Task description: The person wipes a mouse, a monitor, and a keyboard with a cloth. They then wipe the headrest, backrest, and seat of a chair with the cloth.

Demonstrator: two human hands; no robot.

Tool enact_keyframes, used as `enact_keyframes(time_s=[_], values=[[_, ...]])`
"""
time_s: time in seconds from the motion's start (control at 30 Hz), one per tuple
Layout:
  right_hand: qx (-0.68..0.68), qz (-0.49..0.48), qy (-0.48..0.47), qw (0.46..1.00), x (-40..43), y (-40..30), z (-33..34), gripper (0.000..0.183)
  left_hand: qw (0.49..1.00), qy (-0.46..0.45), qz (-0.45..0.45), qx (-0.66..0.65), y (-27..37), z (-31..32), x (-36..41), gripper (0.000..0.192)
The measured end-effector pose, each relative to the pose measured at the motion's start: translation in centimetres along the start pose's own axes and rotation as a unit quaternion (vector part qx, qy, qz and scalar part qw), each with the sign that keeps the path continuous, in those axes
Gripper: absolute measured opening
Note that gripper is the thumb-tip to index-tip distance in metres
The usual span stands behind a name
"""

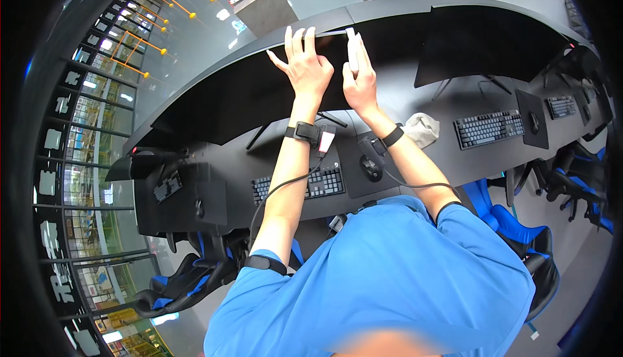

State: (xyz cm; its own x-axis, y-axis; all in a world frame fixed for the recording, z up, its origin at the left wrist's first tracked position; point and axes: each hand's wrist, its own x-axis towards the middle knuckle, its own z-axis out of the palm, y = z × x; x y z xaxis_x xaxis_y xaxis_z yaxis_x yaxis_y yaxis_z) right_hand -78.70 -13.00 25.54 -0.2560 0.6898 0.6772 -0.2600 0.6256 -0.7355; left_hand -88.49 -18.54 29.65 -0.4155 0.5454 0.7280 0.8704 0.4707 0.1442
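My left hand (309, 73) is raised at the top edge of a wide black curved monitor (219, 96), back of the hand towards me and fingers spread. Beside it on the right is my right hand (361, 82), upright with its fingers together and the thumb in front. Something pale shows along its fingers; I cannot tell whether it is held. A thin light edge runs between both hands, and whether they press on the monitor is unclear. Below them lie a keyboard (325, 181) and a black mouse (371, 168) on a mouse pad (357, 189).
A crumpled pale cloth (421, 130) lies on the desk (418, 167) right of my right wrist. Another monitor (479, 40) and keyboard (489, 129) stand further right. Cables run from devices strapped to both wrists. Black-and-blue chairs (194, 279) stand along the desk.
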Motion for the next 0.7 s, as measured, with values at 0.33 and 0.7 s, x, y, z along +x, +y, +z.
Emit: enact_keyframes(time_s=[0.33, 0.7], values=[[-0.117, 0.118, -0.047, 0.985, -9.6, 9.5, -0.5, 0.058, 1.000, -0.019, -0.018, -0.011, 1.3, -0.4, -0.2, 0.062], [-0.008, 0.208, -0.068, 0.976, -9.4, 8.7, -0.7, 0.060, 0.999, 0.008, -0.022, 0.026, 1.2, 0.1, -0.3, 0.065]])
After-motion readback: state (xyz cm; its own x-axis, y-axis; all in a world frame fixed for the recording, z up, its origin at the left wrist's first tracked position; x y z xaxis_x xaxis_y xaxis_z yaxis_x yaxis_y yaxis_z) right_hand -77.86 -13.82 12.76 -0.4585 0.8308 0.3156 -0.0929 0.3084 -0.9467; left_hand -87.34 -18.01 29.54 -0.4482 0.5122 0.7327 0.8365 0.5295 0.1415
